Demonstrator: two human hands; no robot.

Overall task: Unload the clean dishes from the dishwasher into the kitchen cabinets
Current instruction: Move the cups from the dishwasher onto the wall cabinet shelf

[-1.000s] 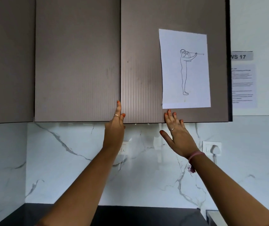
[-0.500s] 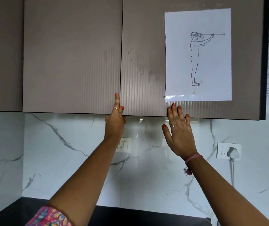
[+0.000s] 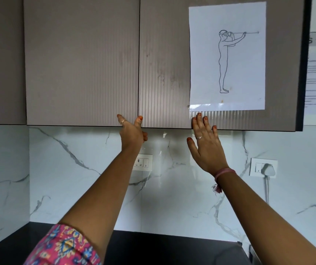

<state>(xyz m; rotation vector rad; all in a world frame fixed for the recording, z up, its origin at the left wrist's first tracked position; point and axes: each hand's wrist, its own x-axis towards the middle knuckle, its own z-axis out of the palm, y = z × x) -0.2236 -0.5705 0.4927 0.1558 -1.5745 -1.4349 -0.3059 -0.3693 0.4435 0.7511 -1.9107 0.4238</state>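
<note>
We're looking up at two closed cabinet doors filling the top of the frame, and both hands are reaching for their bottom edges. The left hand (image 3: 132,131) is sitting right at the seam between the left door (image 3: 82,64) and the right door (image 3: 164,64), with fingers curled loosely around the bottom lip and one fingertip showing on the door face. That grip is hooking the edge; whether it's really pulling, we can't tell. The right hand (image 3: 206,144) is flat and spread wide, fingertips (image 3: 199,116) touching the lower part of the right door just under the taped paper drawing (image 3: 228,56), holding nothing.

As for progress, we're guessing it's very early, or between trips. Both doors are looking fully shut, so nothing is going in yet. No dishes are showing anywhere in view, and the dishwasher isn't in the frame at all, so we can't say how much has been unloaded. The dark counter (image 3: 172,247) along the bottom of the frame isn't showing any dishes either. Opening the cabinets seems to be the step in hand, with carrying the dishes over left to do.
</note>
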